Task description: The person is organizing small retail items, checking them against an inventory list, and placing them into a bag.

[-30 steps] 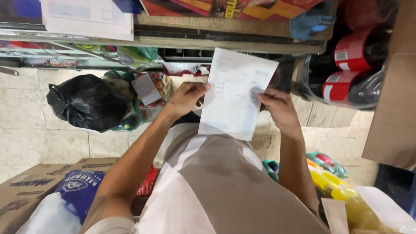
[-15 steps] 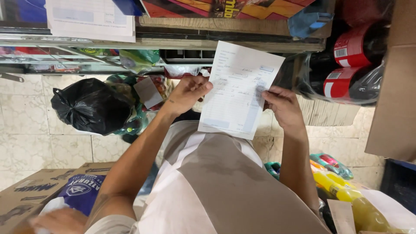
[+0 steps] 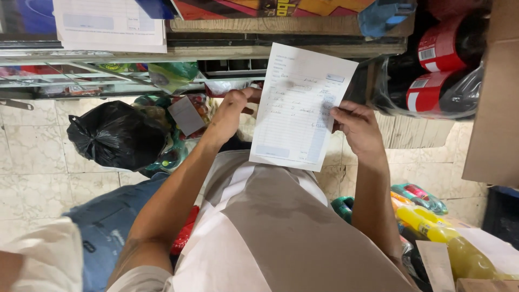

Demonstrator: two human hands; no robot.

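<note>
I see one white paper sheet (image 3: pixel 300 108) held up in front of the shelf. My left hand (image 3: pixel 230 111) pinches its left edge and my right hand (image 3: pixel 357 127) pinches its right edge, thumb on the front. One black plastic bag (image 3: pixel 116 135) sits on the floor to the left. Two dark soda bottles (image 3: pixel 438 70) with red labels lie far right
</note>
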